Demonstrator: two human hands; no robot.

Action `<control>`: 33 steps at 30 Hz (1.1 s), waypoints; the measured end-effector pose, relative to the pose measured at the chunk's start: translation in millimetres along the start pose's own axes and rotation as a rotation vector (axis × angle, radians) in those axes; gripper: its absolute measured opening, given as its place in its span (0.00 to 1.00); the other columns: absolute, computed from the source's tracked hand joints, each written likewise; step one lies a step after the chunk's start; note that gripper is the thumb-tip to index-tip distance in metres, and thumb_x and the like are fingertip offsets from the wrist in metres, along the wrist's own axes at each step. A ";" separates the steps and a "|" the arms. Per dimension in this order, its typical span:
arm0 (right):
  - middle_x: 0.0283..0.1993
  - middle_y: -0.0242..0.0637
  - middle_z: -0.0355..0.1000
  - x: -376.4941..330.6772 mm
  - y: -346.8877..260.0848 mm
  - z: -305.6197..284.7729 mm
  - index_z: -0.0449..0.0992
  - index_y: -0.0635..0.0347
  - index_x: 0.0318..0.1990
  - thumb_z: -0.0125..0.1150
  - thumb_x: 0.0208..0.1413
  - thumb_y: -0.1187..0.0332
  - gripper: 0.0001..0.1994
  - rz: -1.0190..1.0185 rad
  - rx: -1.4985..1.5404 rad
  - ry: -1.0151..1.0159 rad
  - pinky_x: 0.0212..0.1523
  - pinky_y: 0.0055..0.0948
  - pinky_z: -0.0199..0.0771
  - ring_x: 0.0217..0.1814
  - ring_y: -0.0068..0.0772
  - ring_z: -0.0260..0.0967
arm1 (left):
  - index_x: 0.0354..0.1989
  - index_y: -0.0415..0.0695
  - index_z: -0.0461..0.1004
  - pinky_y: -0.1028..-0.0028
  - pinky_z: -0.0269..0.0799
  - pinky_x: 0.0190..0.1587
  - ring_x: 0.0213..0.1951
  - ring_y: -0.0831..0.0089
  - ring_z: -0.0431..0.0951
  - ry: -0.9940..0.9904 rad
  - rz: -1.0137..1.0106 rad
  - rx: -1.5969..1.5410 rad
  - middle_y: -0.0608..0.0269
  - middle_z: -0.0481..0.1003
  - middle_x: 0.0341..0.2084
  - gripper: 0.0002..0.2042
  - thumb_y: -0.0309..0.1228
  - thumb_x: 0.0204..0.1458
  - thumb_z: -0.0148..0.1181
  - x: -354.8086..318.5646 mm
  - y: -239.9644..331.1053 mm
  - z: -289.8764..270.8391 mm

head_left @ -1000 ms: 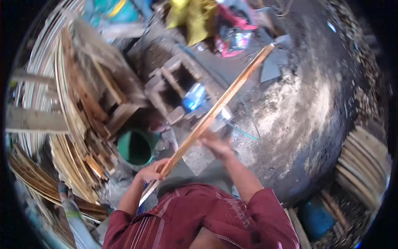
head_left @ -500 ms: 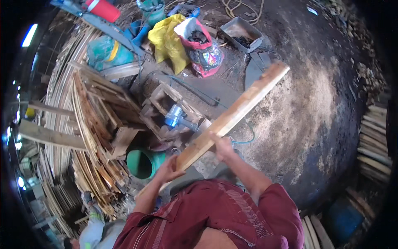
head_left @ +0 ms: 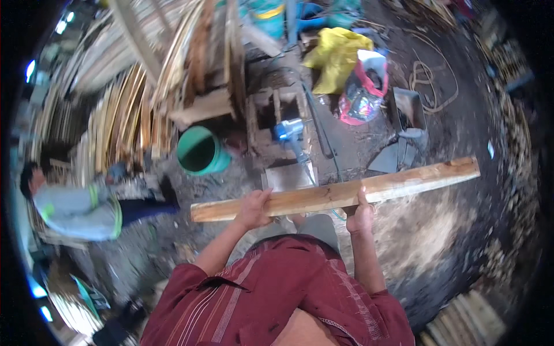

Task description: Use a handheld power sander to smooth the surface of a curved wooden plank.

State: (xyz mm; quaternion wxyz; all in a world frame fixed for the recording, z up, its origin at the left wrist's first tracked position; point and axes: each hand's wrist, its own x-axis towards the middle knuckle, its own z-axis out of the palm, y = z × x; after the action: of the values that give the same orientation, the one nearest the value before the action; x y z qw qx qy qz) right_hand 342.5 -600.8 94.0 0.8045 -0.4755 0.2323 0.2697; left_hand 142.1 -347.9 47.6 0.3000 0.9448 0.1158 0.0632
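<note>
A long wooden plank (head_left: 314, 197) lies crosswise in front of my body, its right end a little farther off than its left. My left hand (head_left: 254, 209) grips it near the left end, thumb on the upper face. Around its middle, my right hand (head_left: 361, 214) holds the near edge with the thumb up over the wood. Just beyond the plank stands a blue and silver power tool (head_left: 291, 134) beside a wooden frame (head_left: 261, 124). A pale board (head_left: 288, 177) lies below the tool, partly covered by the plank.
A green bucket (head_left: 202, 151) lies tilted at the left, near stacked boards (head_left: 124, 115). Another person (head_left: 81, 210) is at the far left. A yellow sack (head_left: 334, 60), a pink-edged bag (head_left: 363, 92), a grey tray (head_left: 408, 109) and a coiled rope (head_left: 427, 81) lie at the back right.
The plank has swung from a steep diagonal to nearly level across me, still in both hands. My view has turned left, so the background has shifted right and the other person shows more fully.
</note>
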 end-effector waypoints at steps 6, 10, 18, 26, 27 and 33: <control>0.44 0.38 0.73 -33.1 -9.3 16.2 0.69 0.60 0.52 0.61 0.57 0.64 0.17 -0.027 -0.195 -0.113 0.39 0.39 0.80 0.42 0.39 0.74 | 0.53 0.46 0.65 0.59 0.67 0.46 0.42 0.54 0.72 0.045 -0.235 -0.058 0.56 0.72 0.36 0.37 0.38 0.27 0.71 -64.6 15.4 28.2; 0.46 0.39 0.73 -56.9 5.8 53.9 0.68 0.60 0.54 0.61 0.57 0.67 0.18 0.055 -0.420 -0.349 0.36 0.38 0.80 0.42 0.38 0.74 | 0.53 0.47 0.65 0.59 0.68 0.46 0.42 0.52 0.72 0.242 -0.331 -0.105 0.54 0.72 0.36 0.35 0.31 0.27 0.66 -128.1 28.0 28.7; 0.40 0.39 0.73 -29.9 85.0 86.9 0.68 0.64 0.50 0.56 0.61 0.60 0.18 0.529 -1.226 -1.100 0.33 0.33 0.76 0.37 0.35 0.74 | 0.55 0.49 0.68 0.61 0.68 0.52 0.50 0.55 0.71 0.313 -1.229 -0.178 0.52 0.73 0.45 0.36 0.39 0.29 0.68 -275.3 125.8 48.3; 0.37 0.49 0.76 -15.2 148.4 64.1 0.72 0.70 0.50 0.61 0.52 0.56 0.25 -0.396 -2.239 -1.966 0.44 0.34 0.71 0.41 0.41 0.75 | 0.49 0.47 0.73 0.62 0.70 0.51 0.47 0.55 0.76 0.610 -2.187 -0.562 0.53 0.77 0.42 0.33 0.47 0.29 0.68 -345.7 355.7 189.5; 0.36 0.50 0.76 -25.1 151.2 59.7 0.72 0.69 0.50 0.62 0.51 0.55 0.26 -0.414 -2.236 -1.995 0.43 0.34 0.71 0.40 0.44 0.75 | 0.48 0.47 0.73 0.62 0.71 0.50 0.46 0.56 0.76 0.674 -2.287 -0.609 0.54 0.78 0.41 0.32 0.47 0.29 0.68 -353.9 374.4 214.6; 0.33 0.47 0.76 -71.5 199.4 2.7 0.74 0.65 0.48 0.63 0.50 0.59 0.22 -0.494 -2.187 -2.327 0.40 0.34 0.72 0.36 0.41 0.75 | 0.50 0.46 0.73 0.64 0.70 0.53 0.50 0.59 0.75 1.167 -2.591 -0.937 0.53 0.76 0.45 0.33 0.47 0.31 0.66 -410.6 431.1 310.5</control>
State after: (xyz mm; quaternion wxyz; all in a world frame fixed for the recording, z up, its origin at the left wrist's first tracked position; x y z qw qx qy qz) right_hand 158.9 -533.5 12.6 0.1493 0.3642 0.8440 -0.3643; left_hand -117.6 -966.8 25.7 0.3268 -0.1477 0.9215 0.1491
